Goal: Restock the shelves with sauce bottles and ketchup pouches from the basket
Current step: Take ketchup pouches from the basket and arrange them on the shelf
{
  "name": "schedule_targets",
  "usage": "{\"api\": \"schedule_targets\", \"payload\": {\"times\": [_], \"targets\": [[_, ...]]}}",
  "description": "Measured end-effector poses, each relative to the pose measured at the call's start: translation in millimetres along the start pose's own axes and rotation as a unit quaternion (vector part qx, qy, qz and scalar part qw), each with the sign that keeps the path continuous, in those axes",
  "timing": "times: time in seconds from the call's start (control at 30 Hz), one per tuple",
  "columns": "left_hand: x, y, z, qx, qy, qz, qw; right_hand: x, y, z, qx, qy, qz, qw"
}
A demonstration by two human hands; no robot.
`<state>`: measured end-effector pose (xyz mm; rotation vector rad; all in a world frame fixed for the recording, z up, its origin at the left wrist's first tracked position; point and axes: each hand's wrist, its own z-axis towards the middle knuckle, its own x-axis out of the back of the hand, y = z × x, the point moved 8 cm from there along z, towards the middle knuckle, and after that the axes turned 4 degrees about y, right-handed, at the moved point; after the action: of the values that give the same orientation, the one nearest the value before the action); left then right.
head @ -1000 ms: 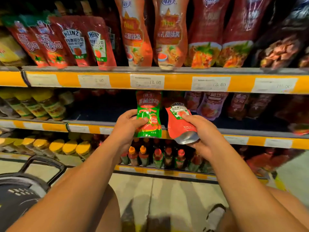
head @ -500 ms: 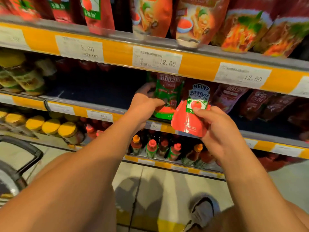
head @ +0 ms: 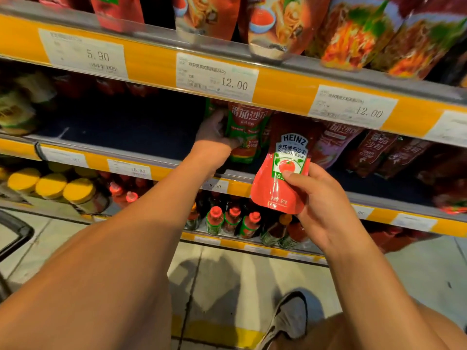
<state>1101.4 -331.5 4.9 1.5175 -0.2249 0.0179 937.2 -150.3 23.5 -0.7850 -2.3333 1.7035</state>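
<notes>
From the head camera, the left hand (head: 214, 137) is reaching in under the yellow price rail (head: 156, 64) of the upper shelf, its grip grasping a green-and-red ketchup pouch (head: 246, 132) by the left edge, fingers wrapping behind it and the thumb lying across the front; the pouch is standing upright on the middle shelf (head: 151, 154), just left of a row of darker red pouches (head: 374, 152) that are leaning back along the same shelf. The right hand (head: 326, 210) is hovering in front of the shelf edge, its grip pinching a red Heinz ketchup pouch (head: 280, 183) near the lower right side, thumb pressing on the front label and fingers curling behind; this pouch is staying off the shelf, upright with its cap end disappearing into shadow beneath the rail. Below, small red-capped sauce bottles (head: 233, 221) are standing on the lower shelf, with yellow-lidded jars (head: 50, 185) well to their left. A shoe (head: 288, 317) is showing on the tiled floor (head: 227, 274).
</notes>
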Motion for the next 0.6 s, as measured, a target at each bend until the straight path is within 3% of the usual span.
{"api": "schedule_targets", "payload": {"times": [0.4, 0.6], "targets": [[9.1, 11.8, -8.4, -0.069, 0.028, 0.098, 0.992, -21.5, 23.2, -21.6, -0.001, -0.063, -0.072, 0.995], [71.0, 34.2, -30.6, -0.096, 0.067, 0.173, 0.978, -66.0, 30.8, -19.3, 0.020, -0.092, -0.111, 0.989]]}}
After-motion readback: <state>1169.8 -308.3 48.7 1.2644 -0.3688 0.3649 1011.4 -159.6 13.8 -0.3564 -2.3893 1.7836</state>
